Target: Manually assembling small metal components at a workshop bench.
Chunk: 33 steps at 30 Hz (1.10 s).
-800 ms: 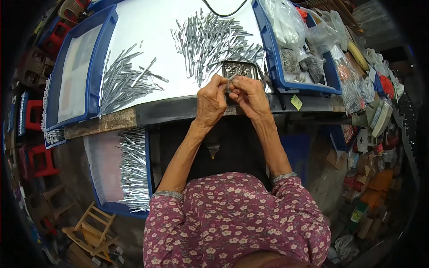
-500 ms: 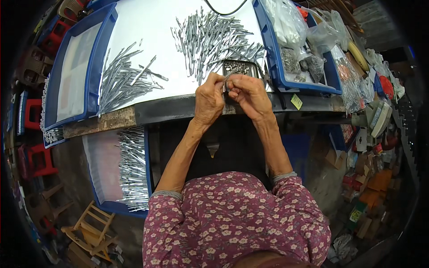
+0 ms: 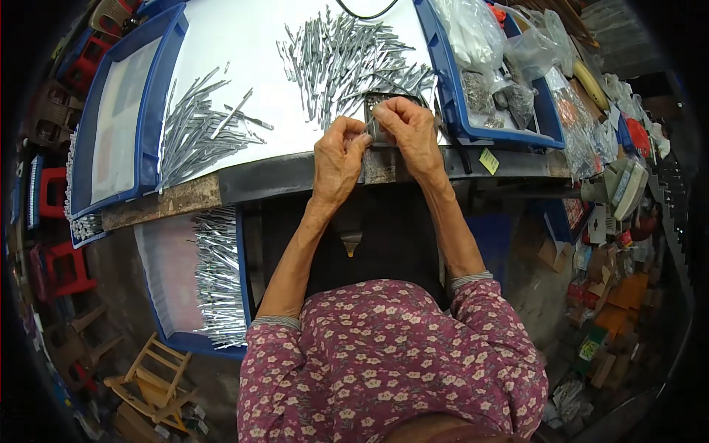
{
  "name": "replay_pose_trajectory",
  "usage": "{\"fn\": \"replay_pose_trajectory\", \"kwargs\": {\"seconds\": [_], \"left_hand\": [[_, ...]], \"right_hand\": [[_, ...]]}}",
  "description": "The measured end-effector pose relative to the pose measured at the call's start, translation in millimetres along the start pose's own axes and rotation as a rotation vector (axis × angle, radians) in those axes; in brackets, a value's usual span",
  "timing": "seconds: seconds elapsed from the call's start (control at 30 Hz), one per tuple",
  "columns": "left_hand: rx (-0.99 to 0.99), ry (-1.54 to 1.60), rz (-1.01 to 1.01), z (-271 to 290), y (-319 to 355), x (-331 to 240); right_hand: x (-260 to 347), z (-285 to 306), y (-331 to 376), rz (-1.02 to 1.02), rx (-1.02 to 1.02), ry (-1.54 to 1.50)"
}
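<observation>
Red stools (image 3: 65, 256) and a wooden chair (image 3: 151, 393) dot the floor (image 3: 216, 380).

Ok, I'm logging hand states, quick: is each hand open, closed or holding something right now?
Left hand: closed in a pinch; any piece in it is too small to identify.
Right hand: pinched closed; contents cannot be told.

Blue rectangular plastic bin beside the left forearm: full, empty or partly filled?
Partly filled: thin silver metal strips crowd the right side of the blue bin, while bare pale lining shows on its left.
</observation>
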State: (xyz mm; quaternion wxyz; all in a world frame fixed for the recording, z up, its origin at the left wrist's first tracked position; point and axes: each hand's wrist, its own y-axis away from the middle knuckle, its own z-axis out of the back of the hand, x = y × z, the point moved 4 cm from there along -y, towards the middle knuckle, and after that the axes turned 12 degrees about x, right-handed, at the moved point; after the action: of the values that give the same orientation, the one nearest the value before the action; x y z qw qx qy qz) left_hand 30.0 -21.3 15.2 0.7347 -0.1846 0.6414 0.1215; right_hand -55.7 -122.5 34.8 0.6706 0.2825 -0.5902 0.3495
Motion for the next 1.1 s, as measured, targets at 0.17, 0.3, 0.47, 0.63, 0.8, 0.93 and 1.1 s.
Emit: {"fn": "replay_pose_trajectory", "kwargs": {"seconds": [0.17,0.3,0.47,0.63,0.8,0.93,1.1], "left_hand": [[-0.003,0.073,0.036,0.0,0.0,7.5],[-0.047,0.115,0.019,-1.9,0.3,11.3],[-0.053,0.159,0.011,0.2,-0.6,14.8],[-0.02,0.152,0.034,0.6,-0.9,12.8],[0.007,0.192,0.039,0.0,0.6,16.0],[0.008,0.2,0.072,2.0,1.3,19.3],[0.027,0.264,0.06,4.1,3.1,15.4]], "right_hand": [[-8.0,19.7,-5.8,0.081,-0.142,0.224],[-19.1,20.9,-5.8,0.186,-0.165,0.688],[-19.1,10.7,-6.9,0.237,-0.119,0.855],[-21.0,7.3,-10.1,0.242,-0.102,0.921],[-23.2,5.7,-17.3,0.237,-0.082,0.975],[-23.9,10.2,-21.5,0.151,-0.001,0.866],[-12.5,13.0,-12.5,0.151,-0.034,0.779]]}}
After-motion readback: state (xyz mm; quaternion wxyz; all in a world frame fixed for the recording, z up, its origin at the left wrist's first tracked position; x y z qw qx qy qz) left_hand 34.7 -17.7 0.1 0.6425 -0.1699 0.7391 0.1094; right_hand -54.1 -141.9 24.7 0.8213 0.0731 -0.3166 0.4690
